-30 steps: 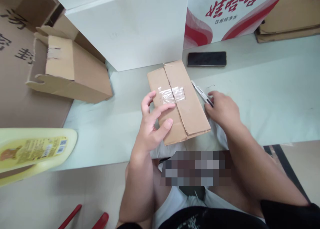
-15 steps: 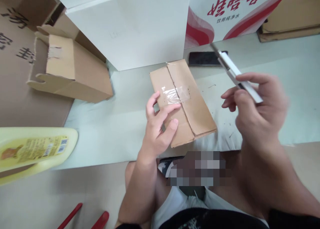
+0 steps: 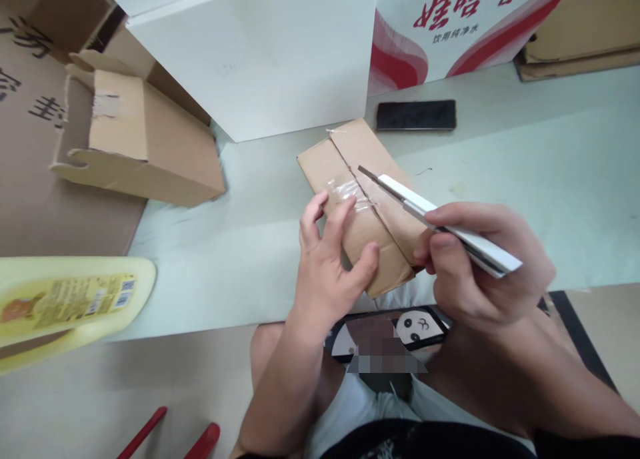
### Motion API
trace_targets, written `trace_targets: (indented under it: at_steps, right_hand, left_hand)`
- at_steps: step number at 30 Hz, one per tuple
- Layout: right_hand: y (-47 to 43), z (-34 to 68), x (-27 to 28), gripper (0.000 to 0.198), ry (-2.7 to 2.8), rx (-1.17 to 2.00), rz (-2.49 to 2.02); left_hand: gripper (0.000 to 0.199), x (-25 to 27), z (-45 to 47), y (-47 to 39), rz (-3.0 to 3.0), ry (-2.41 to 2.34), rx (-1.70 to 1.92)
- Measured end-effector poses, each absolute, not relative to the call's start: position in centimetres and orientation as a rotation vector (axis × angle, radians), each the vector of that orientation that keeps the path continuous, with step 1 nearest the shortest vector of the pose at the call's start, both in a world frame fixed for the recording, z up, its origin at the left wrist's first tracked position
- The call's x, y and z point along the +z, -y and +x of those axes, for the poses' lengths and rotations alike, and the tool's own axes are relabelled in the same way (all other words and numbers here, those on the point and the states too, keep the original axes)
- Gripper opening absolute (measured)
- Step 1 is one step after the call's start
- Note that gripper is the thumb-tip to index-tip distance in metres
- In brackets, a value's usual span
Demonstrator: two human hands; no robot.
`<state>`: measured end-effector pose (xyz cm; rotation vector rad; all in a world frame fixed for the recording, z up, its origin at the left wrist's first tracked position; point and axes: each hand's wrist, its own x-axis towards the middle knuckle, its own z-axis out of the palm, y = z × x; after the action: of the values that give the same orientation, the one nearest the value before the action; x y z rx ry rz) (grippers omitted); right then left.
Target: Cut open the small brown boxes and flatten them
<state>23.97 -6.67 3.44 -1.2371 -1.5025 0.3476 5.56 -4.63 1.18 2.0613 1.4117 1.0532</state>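
Note:
A small brown cardboard box point(image 3: 383, 235) lies on the table with its two top flaps meeting along a seam. Clear tape point(image 3: 350, 191) crosses that seam. My left hand point(image 3: 330, 259) rests on the box's left side, fingers spread, fingertips on the cardboard beside and on the tape. In my right hand point(image 3: 485, 259) is a white utility knife point(image 3: 450, 229), pinched between thumb and fingers. Its dark blade, extended, points up and left over the seam near the tape; whether the tip touches the cardboard I cannot tell.
Behind the box stand a white box point(image 3: 280, 65) and a red-and-white printed carton point(image 3: 440, 39). A black phone point(image 3: 416, 115) lies near them. An open cardboard box point(image 3: 165, 139) sits left, with a yellow bottle point(image 3: 75, 299) at the near left. Flat cardboard point(image 3: 585, 25) lies far right.
My right hand has brought the knife left and down from beside the phone to over the box seam. The box has turned slightly, and my left hand has shifted a little right.

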Motion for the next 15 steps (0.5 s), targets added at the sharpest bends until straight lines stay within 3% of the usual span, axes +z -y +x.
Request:
trace_targets:
  at_steps: [15]
  right_hand:
    - [6.57, 23.85, 3.69, 0.013, 1.601, 0.255, -1.260]
  left_hand:
    - [0.058, 0.82, 5.70, 4.58, 2.085, -1.445, 1.022]
